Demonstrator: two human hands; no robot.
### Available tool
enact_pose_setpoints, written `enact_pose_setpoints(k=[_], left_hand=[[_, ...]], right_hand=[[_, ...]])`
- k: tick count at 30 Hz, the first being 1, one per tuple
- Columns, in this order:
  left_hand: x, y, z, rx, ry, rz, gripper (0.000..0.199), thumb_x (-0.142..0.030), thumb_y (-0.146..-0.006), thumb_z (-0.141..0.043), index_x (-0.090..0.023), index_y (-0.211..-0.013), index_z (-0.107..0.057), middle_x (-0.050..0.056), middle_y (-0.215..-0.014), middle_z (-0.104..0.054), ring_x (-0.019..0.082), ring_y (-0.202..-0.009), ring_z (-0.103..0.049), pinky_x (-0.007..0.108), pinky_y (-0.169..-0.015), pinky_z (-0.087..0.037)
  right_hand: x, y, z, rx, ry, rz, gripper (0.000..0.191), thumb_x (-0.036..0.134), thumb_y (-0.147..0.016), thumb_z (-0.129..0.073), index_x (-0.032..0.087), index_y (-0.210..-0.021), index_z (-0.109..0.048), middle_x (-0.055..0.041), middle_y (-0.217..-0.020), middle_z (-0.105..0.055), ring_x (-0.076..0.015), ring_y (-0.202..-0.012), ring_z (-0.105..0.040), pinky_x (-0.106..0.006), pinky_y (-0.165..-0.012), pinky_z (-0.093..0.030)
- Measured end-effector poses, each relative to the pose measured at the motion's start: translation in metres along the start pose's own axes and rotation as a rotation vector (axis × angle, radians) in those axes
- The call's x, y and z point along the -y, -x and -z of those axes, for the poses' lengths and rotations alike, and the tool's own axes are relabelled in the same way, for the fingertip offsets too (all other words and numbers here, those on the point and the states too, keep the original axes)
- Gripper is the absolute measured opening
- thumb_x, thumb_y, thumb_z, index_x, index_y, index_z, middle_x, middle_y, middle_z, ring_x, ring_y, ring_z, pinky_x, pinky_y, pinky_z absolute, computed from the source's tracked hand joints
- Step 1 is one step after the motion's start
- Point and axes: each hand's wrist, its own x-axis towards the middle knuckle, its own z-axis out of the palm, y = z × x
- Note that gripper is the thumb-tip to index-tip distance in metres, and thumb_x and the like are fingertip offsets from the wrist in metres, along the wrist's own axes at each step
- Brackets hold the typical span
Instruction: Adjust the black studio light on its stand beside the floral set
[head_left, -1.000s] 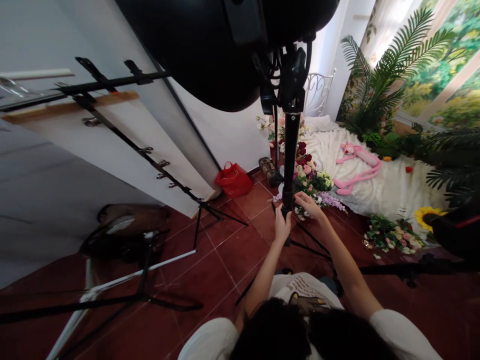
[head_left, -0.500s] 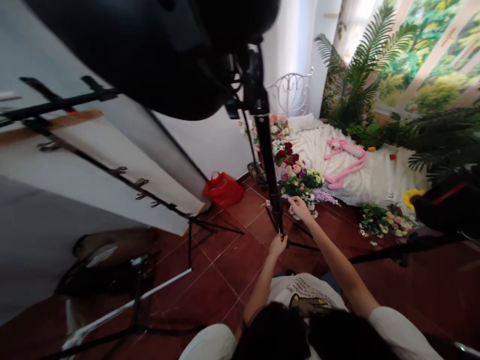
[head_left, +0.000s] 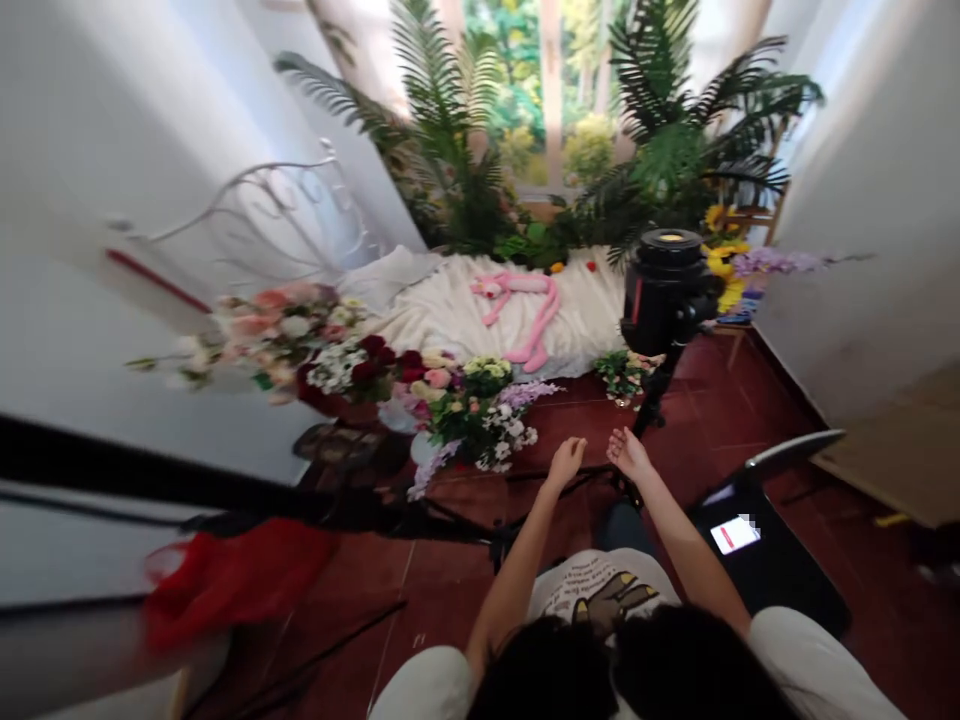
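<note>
My left hand (head_left: 568,463) is held out in front of my body, fingers loosely bent, with nothing visible in it. Close beside it, my right hand (head_left: 628,453) is turned partly palm up with its fingers loosely apart, also holding nothing. The right hand is nearest to the pole of a black light stand (head_left: 655,405), which carries a black studio light (head_left: 663,295); I cannot tell whether they touch. To the left, another dark stand (head_left: 360,512) slants across the view, away from both hands.
Artificial flowers (head_left: 442,395) line a white-draped bed (head_left: 420,315) with a pink plush toy (head_left: 525,288) on it. Palm plants (head_left: 450,130) stand behind. A red bag (head_left: 225,580) is at lower left. At right, a lit phone (head_left: 735,535) lies on a black seat (head_left: 802,590).
My view has swung right, toward the bed and the studio light. My left hand has let go of the first stand's pole, and my right hand has come away from beside it.
</note>
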Motion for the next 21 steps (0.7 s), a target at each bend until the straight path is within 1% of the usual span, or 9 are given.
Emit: enact_pose_setpoints(k=[3, 6, 9, 12, 14, 16, 18, 19, 21], left_hand=[[-0.039, -0.037, -0.042, 0.073, 0.220, -0.134, 0.039, -0.044, -0.093, -0.038, -0.016, -0.096, -0.065, 0.011, -0.103, -0.070, 0.019, -0.098, -0.065, 0.037, -0.095, -0.046], [-0.072, -0.067, -0.077, 0.077, 0.394, -0.190, 0.043, -0.046, -0.094, -0.033, -0.016, -0.103, -0.063, 0.012, -0.110, -0.068, 0.019, -0.105, -0.063, 0.038, -0.099, -0.045], [-0.094, -0.088, -0.101, 0.094, 0.471, -0.150, 0.044, -0.048, -0.093, -0.035, -0.016, -0.103, -0.063, 0.011, -0.108, -0.069, 0.020, -0.104, -0.064, 0.038, -0.097, -0.046], [-0.104, -0.098, -0.114, 0.123, 0.466, -0.037, 0.046, -0.052, -0.091, -0.037, -0.014, -0.092, -0.063, 0.010, -0.093, -0.070, 0.020, -0.091, -0.064, 0.037, -0.089, -0.049], [-0.106, -0.101, -0.117, 0.125, 0.450, 0.005, 0.048, -0.055, -0.090, -0.037, -0.014, -0.083, -0.061, 0.009, -0.085, -0.069, 0.019, -0.084, -0.063, 0.034, -0.085, -0.049], [-0.105, -0.100, -0.118, 0.123, 0.448, 0.009, 0.047, -0.055, -0.090, -0.037, -0.015, -0.080, -0.059, 0.007, -0.082, -0.067, 0.018, -0.081, -0.061, 0.033, -0.083, -0.049], [-0.104, -0.099, -0.119, 0.113, 0.449, 0.004, 0.047, -0.054, -0.090, -0.036, -0.015, -0.078, -0.057, 0.007, -0.080, -0.066, 0.017, -0.078, -0.061, 0.032, -0.082, -0.049], [-0.104, -0.099, -0.120, 0.107, 0.447, -0.001, 0.047, -0.054, -0.091, -0.035, -0.015, -0.078, -0.057, 0.007, -0.080, -0.066, 0.016, -0.076, -0.061, 0.033, -0.081, -0.049], [-0.102, -0.097, -0.121, 0.088, 0.430, -0.056, 0.047, -0.054, -0.091, -0.034, -0.015, -0.079, -0.058, 0.008, -0.080, -0.066, 0.017, -0.076, -0.061, 0.034, -0.082, -0.050]], right_hand=[[0.023, 0.010, 0.036, 0.009, -0.151, 0.071, 0.033, 0.041, -0.092, -0.038, 0.021, -0.068, -0.049, 0.0014, -0.055, -0.050, -0.0112, -0.044, -0.045, -0.024, -0.049, -0.043], [0.041, 0.016, 0.055, 0.044, -0.184, 0.147, 0.037, 0.049, -0.092, -0.041, 0.021, -0.069, -0.051, 0.0013, -0.056, -0.049, -0.0114, -0.045, -0.045, -0.023, -0.044, -0.042], [0.056, 0.015, 0.064, 0.070, -0.243, 0.124, 0.032, 0.046, -0.088, -0.053, 0.019, -0.070, -0.052, 0.0026, -0.055, -0.050, -0.0085, -0.041, -0.042, -0.019, -0.038, -0.038], [0.064, 0.011, 0.067, 0.091, -0.237, 0.115, 0.024, 0.036, -0.083, -0.064, 0.018, -0.072, -0.054, 0.0016, -0.058, -0.055, -0.0073, -0.043, -0.047, -0.017, -0.037, -0.041], [0.066, 0.010, 0.067, 0.025, -0.114, 0.194, 0.022, 0.033, -0.078, -0.069, 0.018, -0.072, -0.054, -0.0006, -0.061, -0.059, -0.0097, -0.049, -0.056, -0.018, -0.044, -0.049], [0.065, 0.011, 0.069, -0.125, 0.137, 0.383, 0.027, 0.034, -0.072, -0.074, 0.019, -0.070, -0.052, -0.0019, -0.063, -0.061, -0.0143, -0.058, -0.063, -0.024, -0.053, -0.055], [0.065, 0.015, 0.071, -0.261, 0.390, 0.577, 0.031, 0.036, -0.066, -0.077, 0.021, -0.068, -0.049, -0.0019, -0.065, -0.062, -0.0185, -0.065, -0.065, -0.030, -0.062, -0.056], [0.065, 0.018, 0.072, -0.296, 0.502, 0.645, 0.031, 0.036, -0.066, -0.076, 0.021, -0.068, -0.049, -0.0021, -0.067, -0.063, -0.0199, -0.067, -0.065, -0.032, -0.066, -0.056], [0.066, 0.025, 0.072, -0.321, 0.678, 0.728, 0.028, 0.038, -0.068, -0.073, 0.021, -0.071, -0.052, -0.0035, -0.072, -0.065, -0.0214, -0.071, -0.064, -0.035, -0.072, -0.054]])
